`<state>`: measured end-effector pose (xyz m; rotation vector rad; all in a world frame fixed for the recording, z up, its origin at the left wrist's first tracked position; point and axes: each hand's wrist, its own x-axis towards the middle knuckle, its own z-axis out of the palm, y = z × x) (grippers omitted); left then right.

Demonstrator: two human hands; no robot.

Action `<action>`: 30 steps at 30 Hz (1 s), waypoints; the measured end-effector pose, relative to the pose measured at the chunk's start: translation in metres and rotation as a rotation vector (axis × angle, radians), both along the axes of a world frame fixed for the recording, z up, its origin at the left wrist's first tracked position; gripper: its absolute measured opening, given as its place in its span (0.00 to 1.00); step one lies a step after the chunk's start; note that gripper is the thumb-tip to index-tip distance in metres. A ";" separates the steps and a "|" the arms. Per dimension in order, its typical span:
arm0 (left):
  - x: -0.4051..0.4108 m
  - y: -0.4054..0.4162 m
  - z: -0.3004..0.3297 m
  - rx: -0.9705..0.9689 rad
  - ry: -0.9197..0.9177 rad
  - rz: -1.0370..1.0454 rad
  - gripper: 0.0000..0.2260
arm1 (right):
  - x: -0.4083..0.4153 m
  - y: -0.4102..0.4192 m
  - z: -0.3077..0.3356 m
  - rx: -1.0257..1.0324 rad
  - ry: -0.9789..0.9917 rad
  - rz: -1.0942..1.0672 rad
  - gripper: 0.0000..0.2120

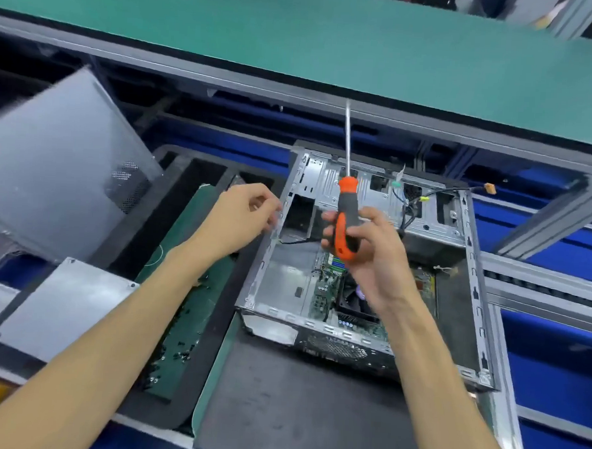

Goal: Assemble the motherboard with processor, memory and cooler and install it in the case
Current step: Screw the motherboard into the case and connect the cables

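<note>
We see the open case [364, 262] lying on its side at the centre right of the frame, resting on a dark mat [295, 403] on the counter [211, 367]. The motherboard [325, 291] sits inside it, low in the middle of the case, with the black cooler [355, 301] mounted on it — part of both is hidden behind our right wrist.

Our right hand [368, 252] is above the case, its fingers [332, 231] wrapped tight around the orange and grey handle of a screwdriver [346, 220], whose long metal shaft points up toward the top of the frame. Our left hand [243, 218] hovers at the case's left edge, fingers loosely curled and half open; whether they pinch anything small we cannot tell.

Left of the case lies a green tray [187, 304] with small dark screws scattered on it, and further left two grey metal panels — one large [56, 184] at the upper left, one smaller [64, 308] below it.
</note>
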<state>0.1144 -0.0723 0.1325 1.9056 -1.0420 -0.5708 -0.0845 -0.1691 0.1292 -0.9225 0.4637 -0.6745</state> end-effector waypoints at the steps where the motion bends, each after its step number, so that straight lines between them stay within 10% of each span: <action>1: 0.005 0.008 -0.003 0.018 0.018 0.017 0.09 | 0.013 0.008 -0.003 0.005 0.017 0.048 0.18; 12: 0.043 0.100 -0.098 0.423 0.167 0.080 0.06 | 0.110 0.069 -0.022 -0.422 0.315 0.231 0.12; 19: 0.046 0.156 -0.176 0.884 -0.048 -0.057 0.08 | 0.142 0.073 -0.039 -0.750 0.454 0.416 0.08; 30: 0.023 0.158 -0.214 0.994 -0.308 -0.016 0.10 | 0.165 0.072 -0.049 -0.827 0.538 0.484 0.07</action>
